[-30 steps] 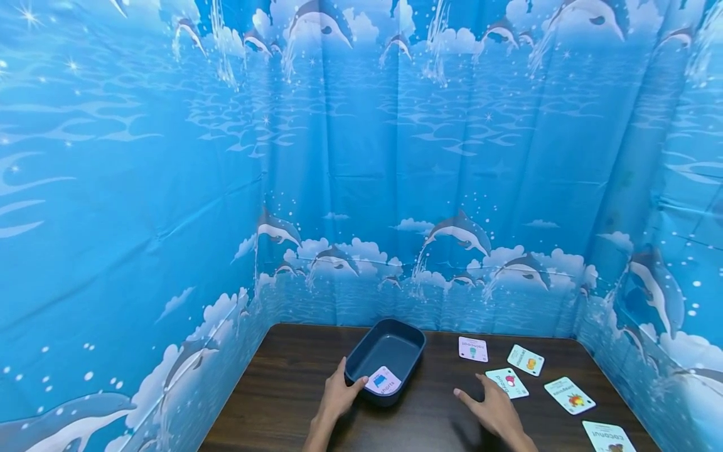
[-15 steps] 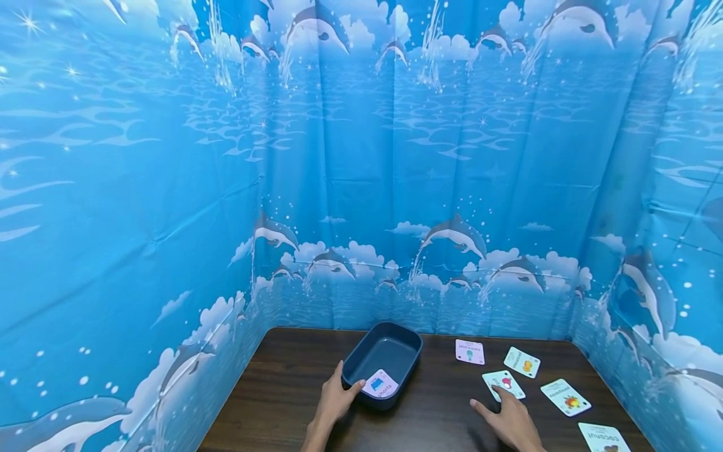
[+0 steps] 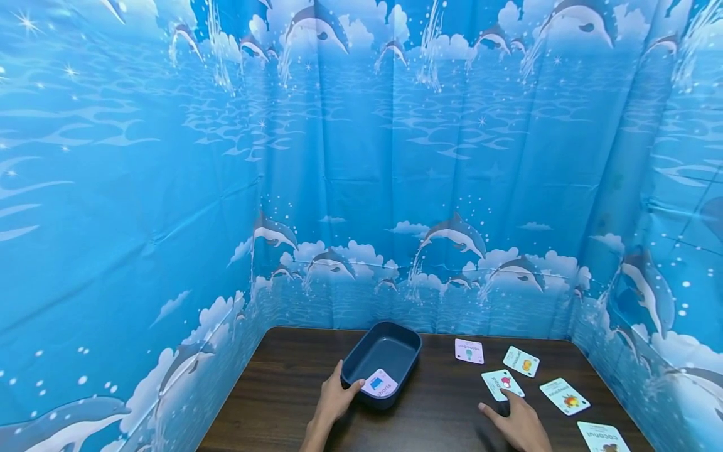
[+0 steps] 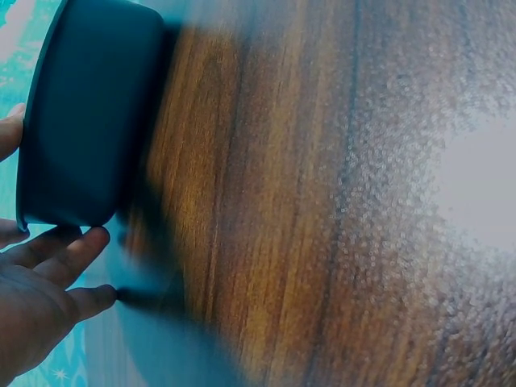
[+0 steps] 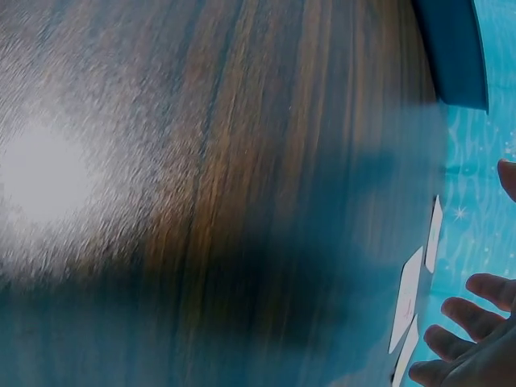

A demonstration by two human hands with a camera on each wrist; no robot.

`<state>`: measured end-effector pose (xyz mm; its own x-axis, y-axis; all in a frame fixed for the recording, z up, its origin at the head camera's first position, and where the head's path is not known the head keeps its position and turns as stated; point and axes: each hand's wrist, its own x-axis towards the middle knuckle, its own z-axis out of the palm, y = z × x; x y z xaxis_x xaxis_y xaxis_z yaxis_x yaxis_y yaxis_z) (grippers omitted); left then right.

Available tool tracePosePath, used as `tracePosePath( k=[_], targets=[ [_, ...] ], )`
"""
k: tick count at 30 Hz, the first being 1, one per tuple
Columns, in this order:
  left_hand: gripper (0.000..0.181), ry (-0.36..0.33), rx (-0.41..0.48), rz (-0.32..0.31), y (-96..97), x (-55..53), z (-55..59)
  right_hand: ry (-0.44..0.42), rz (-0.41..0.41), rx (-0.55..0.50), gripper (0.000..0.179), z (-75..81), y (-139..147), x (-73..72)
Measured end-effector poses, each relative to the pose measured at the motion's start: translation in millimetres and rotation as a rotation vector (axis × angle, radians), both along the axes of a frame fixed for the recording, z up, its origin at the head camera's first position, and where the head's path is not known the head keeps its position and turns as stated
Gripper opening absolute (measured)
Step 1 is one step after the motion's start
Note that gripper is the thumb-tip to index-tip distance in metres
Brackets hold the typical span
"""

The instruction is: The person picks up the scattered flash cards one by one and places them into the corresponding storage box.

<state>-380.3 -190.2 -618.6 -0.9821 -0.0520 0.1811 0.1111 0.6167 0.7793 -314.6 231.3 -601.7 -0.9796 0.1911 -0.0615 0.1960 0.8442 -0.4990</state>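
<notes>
My left hand (image 3: 336, 397) grips the near-left side of a dark blue rectangular tray (image 3: 368, 346), thumb over the rim and fingers along the outside wall. In the left wrist view, the tray's wall (image 4: 93, 113) fills the upper left, fingertips against its end. Inside the tray's near end lies a pink "shorts" card (image 3: 380, 383). My right hand (image 3: 522, 422) hovers just in front of a white card with a red fruit (image 3: 499, 382), its index fingertip overlapping that card's near edge in the head view. Its fingers are spread and hold nothing.
A pink "raincoat" card (image 3: 469, 351) lies right of the tray. Further right on the dark wooden table (image 3: 271, 383) are a card with orange fruit (image 3: 521, 361), another fruit card (image 3: 565, 397) and a "coconut" card (image 3: 602, 438). A blue dolphin curtain (image 3: 361, 188) surrounds the table.
My right hand has moved right, from the space between tray and cards to the near edge of the red-fruit card. The left hand keeps its grip on the tray. The head view shifted slightly.
</notes>
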Motion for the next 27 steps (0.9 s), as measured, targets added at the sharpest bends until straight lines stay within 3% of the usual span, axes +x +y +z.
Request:
tracePosePath(
  k=[23, 27],
  targets=[
    [0.089, -0.023, 0.003, 0.019, -3.9, 2.5, 1.3, -0.064, -0.099, 0.04, 0.108, -14.0, 40, 14.9],
    [0.091, 0.02, 0.031, 0.013, -6.3, 1.1, -3.5, -0.099, -0.121, 0.045, 0.111, -17.2, 49, 16.5]
  ],
)
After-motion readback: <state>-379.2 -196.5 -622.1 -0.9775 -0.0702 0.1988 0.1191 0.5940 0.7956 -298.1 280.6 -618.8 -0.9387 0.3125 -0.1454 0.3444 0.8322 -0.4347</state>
